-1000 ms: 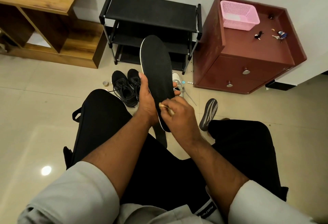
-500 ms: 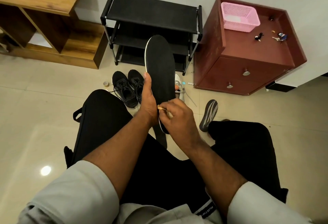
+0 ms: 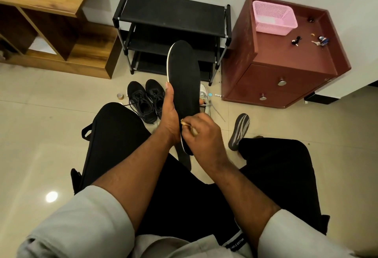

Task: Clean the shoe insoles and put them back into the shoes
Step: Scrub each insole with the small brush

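Held upright above the black shoes (image 3: 146, 101), the insole (image 3: 184, 85) has tilted slightly since a second ago while the left hand (image 3: 170, 114) grips its edge and the right hand (image 3: 202, 135), pinching a small brush (image 3: 187, 125), scrubs its heel, so cleaning continues.

Your right hand (image 3: 201, 135) covers the heel end of the insole (image 3: 183, 85), and only a tan tip of the tool (image 3: 187, 125) it grips pokes out, too small to identify. Beyond your left hand (image 3: 169, 114), the insole hides most of a white shoe (image 3: 205, 99). The small items (image 3: 319, 40) on the cabinet (image 3: 286, 67), far right of your hands, are too tiny to name.
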The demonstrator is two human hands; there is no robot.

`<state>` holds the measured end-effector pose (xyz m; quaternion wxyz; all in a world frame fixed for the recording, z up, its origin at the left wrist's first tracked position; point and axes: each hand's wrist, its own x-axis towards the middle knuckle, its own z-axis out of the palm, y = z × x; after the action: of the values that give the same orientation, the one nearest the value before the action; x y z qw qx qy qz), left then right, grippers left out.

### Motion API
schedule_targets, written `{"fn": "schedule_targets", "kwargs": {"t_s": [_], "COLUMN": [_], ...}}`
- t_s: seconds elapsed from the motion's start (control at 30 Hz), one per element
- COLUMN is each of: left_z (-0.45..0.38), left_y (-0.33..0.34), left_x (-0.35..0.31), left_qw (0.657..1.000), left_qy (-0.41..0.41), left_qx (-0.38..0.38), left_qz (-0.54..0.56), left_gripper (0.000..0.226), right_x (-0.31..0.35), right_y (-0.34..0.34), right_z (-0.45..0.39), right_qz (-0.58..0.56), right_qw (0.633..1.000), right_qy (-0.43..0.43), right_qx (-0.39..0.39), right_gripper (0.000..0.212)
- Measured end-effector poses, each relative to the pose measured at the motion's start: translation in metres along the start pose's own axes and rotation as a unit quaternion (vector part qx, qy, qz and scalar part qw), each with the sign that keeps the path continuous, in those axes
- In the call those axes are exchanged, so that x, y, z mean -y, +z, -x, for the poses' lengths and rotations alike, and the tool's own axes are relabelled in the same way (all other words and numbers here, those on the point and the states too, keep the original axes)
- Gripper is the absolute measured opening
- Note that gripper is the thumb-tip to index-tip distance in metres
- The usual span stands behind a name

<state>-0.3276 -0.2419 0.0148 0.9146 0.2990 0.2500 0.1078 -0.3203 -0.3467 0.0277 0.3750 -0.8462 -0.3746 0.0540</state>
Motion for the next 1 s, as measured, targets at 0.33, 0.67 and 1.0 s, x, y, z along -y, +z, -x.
{"fn": "schedule_targets", "kwargs": {"t_s": [0.33,0.67,1.0], "left_z": [-0.005,0.000,-0.008], "left_y": [-0.002,0.002,0.000], "left_x": [0.003,0.002,0.004], "left_qw": [0.999,0.999,0.997], "left_qy": [-0.045,-0.016,-0.046], "left_qx": [-0.004,-0.043,0.029], "left_qz": [0.024,0.012,0.062], "left_gripper": [0.089,0.083,0.097], "right_x": [-0.027,-0.011,-0.029], "right_y": [-0.011,-0.005,-0.022], "right_z": [-0.004,-0.007,-0.012], "right_qz": [0.047,0.020,-0.328], "right_qw": [0.997,1.000,0.882], "right_qy": [0.052,0.015,0.322], "right_qx": [-0.031,-0.018,-0.103], "right_gripper": [0.015,0.014,0.011]}}
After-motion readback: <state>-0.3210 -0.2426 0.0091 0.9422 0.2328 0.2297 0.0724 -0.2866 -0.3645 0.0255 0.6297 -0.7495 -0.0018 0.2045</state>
